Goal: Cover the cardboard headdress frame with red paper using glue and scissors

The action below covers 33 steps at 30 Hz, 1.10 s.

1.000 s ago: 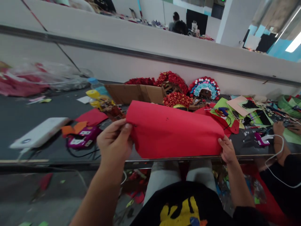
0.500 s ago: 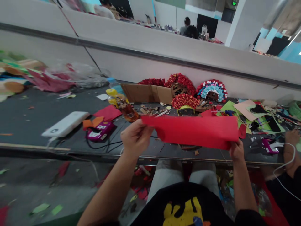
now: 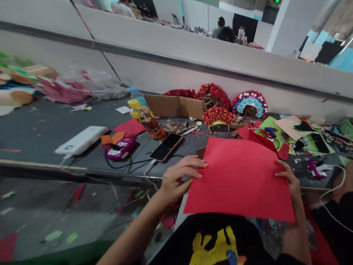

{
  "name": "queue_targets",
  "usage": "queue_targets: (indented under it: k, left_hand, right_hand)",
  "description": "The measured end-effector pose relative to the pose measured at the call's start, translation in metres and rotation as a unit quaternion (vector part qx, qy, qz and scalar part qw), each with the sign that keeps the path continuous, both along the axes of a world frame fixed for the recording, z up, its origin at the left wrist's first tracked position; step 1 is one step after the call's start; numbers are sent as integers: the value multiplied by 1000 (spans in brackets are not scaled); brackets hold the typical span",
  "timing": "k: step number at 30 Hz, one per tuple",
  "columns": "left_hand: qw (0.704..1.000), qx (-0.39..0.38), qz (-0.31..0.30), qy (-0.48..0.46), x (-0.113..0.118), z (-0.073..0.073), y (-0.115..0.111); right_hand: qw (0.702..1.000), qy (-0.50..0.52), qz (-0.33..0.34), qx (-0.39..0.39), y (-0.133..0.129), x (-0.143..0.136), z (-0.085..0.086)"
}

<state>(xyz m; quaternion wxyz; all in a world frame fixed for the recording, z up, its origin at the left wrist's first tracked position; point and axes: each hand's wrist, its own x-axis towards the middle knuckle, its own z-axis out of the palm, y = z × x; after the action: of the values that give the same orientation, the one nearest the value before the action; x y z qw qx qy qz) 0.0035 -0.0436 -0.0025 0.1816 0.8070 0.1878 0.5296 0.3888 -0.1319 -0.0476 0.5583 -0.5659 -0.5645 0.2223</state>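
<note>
A wide sheet of red paper [image 3: 239, 180] is stretched between my two hands, over the table's front edge and my lap. My left hand [image 3: 183, 176] grips its left edge, fingers on top and thumb underneath. At the opposite edge my right hand [image 3: 288, 176] holds the sheet, fingertips on the upper face and the rest partly behind the paper. Just beyond my left hand lies a smartphone [image 3: 167, 146] with a white cable plugged in. Behind it a bottle of amber liquid [image 3: 151, 127] leans at a tilt.
A white power bank [image 3: 81, 140] and a purple power strip [image 3: 121, 148] lie left. Red fluffy arches [image 3: 212, 94], a blue-and-white pompom arch [image 3: 250, 105] and a cardboard strip [image 3: 175, 106] stand by the partition. Scissors, a glue gun [image 3: 270, 131] and coloured paper lie right, near another person's arm [image 3: 342, 180].
The red sheet has tipped from nearly edge-on to facing up, and come lower and closer to me. My fingers have spread onto its face, and the phone is now uncovered.
</note>
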Motion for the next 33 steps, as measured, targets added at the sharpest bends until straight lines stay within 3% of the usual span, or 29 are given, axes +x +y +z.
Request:
queue_targets:
  k: [2, 3, 7, 11, 15, 18, 22, 25, 28, 33]
  left_hand:
    - [999, -16, -25, 18, 6, -10, -13]
    - [999, -30, -33, 22, 10, -16, -20]
    - [992, -116, -33, 20, 26, -39, -41]
    - [981, -191, 15, 36, 32, -49, -40]
    - [965, -208, 155, 40, 28, -39, -8]
    - [957, -183, 212, 71, 31, -27, 30]
    - [946, -179, 173, 205, 46, -26, 75]
    - [919, -194, 155, 306, 57, -35, 92]
    - [924, -141, 201, 293, 59, -38, 93]
    - [951, 48, 244, 186, 51, -32, 74]
  right_hand:
    - [998, 10, 34, -57, -20, 15, -12]
    - [997, 19, 18, -75, -31, 22, -19]
    - [959, 26, -239, -152, -69, 37, -49]
    - [933, 49, -312, -173, -83, 43, -59]
    - [915, 94, -353, -170, -75, 57, -62]
    - [896, 148, -393, -141, -65, 65, -71]
    - [881, 178, -428, -90, -56, 63, -86]
    - [874, 204, -435, -72, -56, 56, -93]
    - [858, 222, -455, -88, -55, 48, -95]
    - [846, 255, -440, -161, -35, 26, -96]
